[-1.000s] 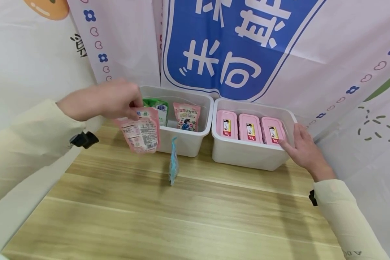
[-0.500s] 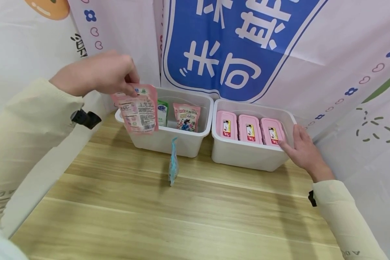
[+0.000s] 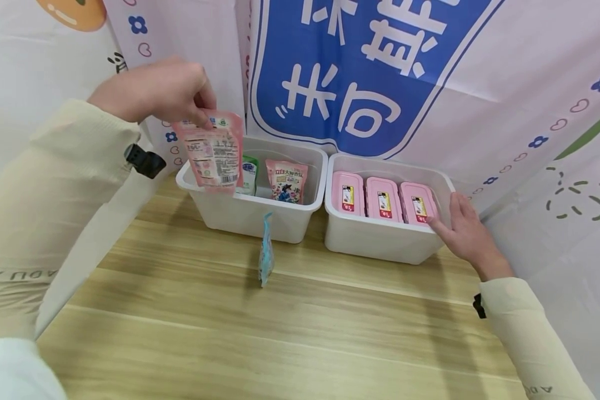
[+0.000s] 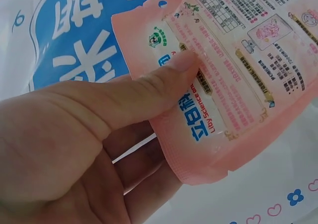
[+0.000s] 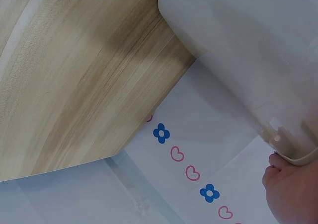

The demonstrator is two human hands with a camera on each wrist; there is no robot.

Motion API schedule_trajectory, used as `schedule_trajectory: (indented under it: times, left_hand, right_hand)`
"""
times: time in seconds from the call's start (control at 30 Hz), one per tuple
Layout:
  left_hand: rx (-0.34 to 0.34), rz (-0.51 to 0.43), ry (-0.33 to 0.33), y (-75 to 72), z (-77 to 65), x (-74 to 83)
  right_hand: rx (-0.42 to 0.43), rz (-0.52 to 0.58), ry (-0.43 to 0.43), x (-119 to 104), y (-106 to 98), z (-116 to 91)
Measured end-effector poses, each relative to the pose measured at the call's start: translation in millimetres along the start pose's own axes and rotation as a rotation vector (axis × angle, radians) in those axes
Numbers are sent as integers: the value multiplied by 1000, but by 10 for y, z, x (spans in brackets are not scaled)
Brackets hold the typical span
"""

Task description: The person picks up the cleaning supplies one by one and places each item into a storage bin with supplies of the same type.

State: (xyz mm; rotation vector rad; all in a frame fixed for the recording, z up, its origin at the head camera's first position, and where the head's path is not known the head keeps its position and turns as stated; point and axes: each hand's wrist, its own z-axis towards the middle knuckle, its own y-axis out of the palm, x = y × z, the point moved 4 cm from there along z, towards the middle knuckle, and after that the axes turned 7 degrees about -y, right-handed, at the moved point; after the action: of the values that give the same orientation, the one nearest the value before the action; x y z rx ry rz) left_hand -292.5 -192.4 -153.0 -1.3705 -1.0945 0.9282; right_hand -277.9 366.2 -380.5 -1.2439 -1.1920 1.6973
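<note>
My left hand [image 3: 162, 89] pinches a pink detergent refill pouch [image 3: 212, 153] by its top edge, thumb in front. The pouch hangs upright over the left part of a white bin [image 3: 250, 214], its printed back facing me; in the left wrist view blue "Liby" lettering shows near the thumb. Inside that bin stand a green pouch [image 3: 249, 175], partly hidden, and another pink pouch [image 3: 286, 180]. My right hand [image 3: 467, 233] grips the front right corner of a second white bin [image 3: 380, 241], thumb over the rim and fingers on the outer side.
Three pink lidded boxes [image 3: 384, 197] stand side by side in the right bin. A light blue pouch [image 3: 266, 253], seen edge-on, stands on the wooden table [image 3: 280, 333] before the left bin. Printed white sheets [image 3: 520, 111] wall in the back and sides.
My left hand has lifted the pink pouch upward, from in front of the left bin to above its rim. My right hand stays at the right bin's corner.
</note>
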Motion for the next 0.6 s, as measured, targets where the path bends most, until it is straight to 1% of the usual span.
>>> schedule_trajectory:
  times: [0.1, 0.27, 0.43, 0.6]
  left_hand:
    - [11, 1, -2, -21, 43, -7]
    - [38, -9, -5, -40, 104, 12]
    - [48, -17, -26, -19, 182, 15]
    - [44, -21, -25, 28, 276, 0]
  right_hand:
    - [-7, 0, 4, -3, -5, 2]
    - [7, 4, 3, 4, -7, -5]
    - [6, 9, 6, 9, -1, 4]
    - [18, 6, 0, 10, 3, 7]
